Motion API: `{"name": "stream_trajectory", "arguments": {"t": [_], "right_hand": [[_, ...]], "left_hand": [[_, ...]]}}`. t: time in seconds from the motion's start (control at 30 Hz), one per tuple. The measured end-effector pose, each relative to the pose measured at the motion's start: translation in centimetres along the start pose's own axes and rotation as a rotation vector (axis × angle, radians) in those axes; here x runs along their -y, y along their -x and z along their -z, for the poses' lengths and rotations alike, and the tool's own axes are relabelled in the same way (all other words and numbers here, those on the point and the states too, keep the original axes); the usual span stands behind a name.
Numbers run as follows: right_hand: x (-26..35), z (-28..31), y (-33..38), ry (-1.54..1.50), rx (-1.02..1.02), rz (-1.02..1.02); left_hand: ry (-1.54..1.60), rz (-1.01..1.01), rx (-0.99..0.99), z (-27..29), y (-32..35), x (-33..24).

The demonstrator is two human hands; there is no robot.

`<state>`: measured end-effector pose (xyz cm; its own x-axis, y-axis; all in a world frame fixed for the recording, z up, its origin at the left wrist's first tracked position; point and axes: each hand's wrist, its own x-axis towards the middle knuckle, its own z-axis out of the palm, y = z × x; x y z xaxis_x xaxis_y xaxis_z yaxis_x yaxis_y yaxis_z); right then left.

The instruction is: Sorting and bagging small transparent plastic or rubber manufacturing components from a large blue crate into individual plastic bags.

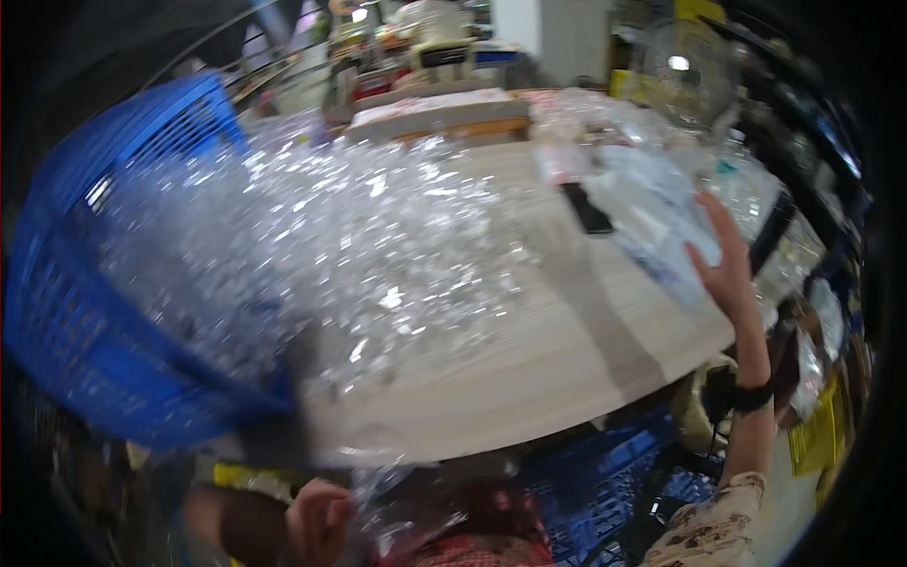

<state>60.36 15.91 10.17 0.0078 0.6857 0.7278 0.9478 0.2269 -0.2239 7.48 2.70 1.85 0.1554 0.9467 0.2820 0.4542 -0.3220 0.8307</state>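
My right hand (726,253) reaches over the table's right side, fingers apart, at the edge of a pile of white and clear plastic bags (652,203). Whether it touches them I cannot tell. Low at the left, below the table edge, my left hand (319,520) is closed with its fingers curled; what is in it, if anything, is hidden. Beside it, clear plastic film (402,510) lies over my lap. A large heap of small shiny clear plastic pieces (378,222) spreads on the table, spilling from a tipped blue basket (123,350).
On the pale wooden table (491,397), a black phone-like object (588,210) lies by the bags. Behind the heap stands a shallow box (439,111). A fan (685,71) is at the far right. Under the table edge there is a blue crate (605,491).
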Motion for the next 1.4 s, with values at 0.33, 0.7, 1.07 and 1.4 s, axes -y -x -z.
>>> {"name": "stream_trajectory", "arguments": {"t": [0.33, 0.7, 1.07, 1.4], "right_hand": [[19.2, -25.2, -4.4, 0.088, 0.932, 0.354], [15.4, -17.3, -0.7, 0.143, 0.805, 0.160], [32.6, -14.5, 11.4, -0.623, 1.042, 1.042], [22.5, -15.2, 1.0, -0.730, 0.653, 0.429]], "left_hand": [[-0.361, -0.258, 0.037, 3.6, -0.1, -2.0], [-0.356, -0.160, -0.077, 4.5, 0.7, 2.4], [-0.064, 0.025, -0.020, 5.0, 2.8, 4.8], [0.282, 0.499, -0.348, 6.4, 5.7, 4.5]]}}
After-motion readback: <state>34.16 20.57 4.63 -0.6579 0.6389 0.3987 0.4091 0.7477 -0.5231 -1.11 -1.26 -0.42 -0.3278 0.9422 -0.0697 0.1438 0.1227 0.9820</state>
